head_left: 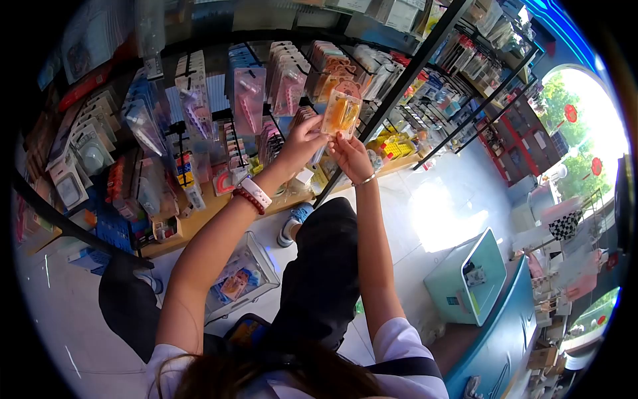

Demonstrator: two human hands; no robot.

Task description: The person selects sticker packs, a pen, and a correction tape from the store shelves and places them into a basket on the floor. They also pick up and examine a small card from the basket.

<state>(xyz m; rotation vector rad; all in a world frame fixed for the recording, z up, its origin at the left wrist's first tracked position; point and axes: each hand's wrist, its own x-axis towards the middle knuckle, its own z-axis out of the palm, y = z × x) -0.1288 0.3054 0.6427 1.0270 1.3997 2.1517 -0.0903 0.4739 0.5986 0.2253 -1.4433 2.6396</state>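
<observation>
Both my hands hold up one small package in front of the shelf rack. The package [341, 114] has a clear front, yellow-orange contents and a brown bear-shaped top. My left hand [303, 141] grips its lower left side, fingers closed on the edge. At its bottom edge, my right hand [351, 156] pinches it between thumb and fingers. Just behind and to the left hang rows of similar orange packs [327, 74] on hooks. Pink packs [288, 90] hang further left. A white band and red beads are on my left wrist, a thin bracelet on my right.
A clear plastic bin [247, 279] stands on the floor beside my legs. At the lower right are a teal bin [465, 279] and a blue-green table [495, 346]. A black rack post [405, 83] slants right of my hands. A wooden shelf [199, 223] runs below the hooks.
</observation>
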